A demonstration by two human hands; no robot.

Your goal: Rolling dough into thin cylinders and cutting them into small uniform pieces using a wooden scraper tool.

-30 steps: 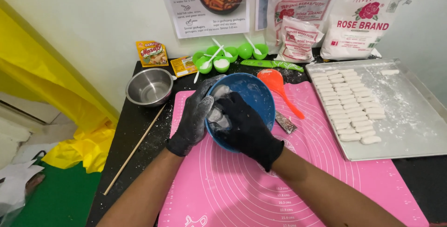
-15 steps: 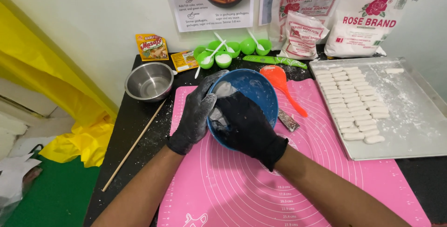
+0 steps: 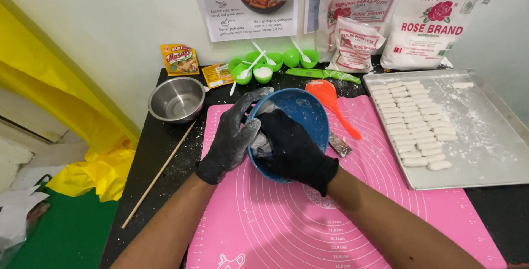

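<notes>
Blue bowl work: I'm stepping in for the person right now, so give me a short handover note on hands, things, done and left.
Left hand, black-gloved and floury, grips the rim of the round blue bowl on the pink silicone mat.
Right hand, black-gloved, is inside the bowl on pale dough; its grip is hidden.
Done: rows of white dough sticks lie on the floured metal tray.
Left: dough in the bowl is unshaped.

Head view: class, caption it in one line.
Gloved left hand steadies blue bowl; right hand works dough inside.
</notes>
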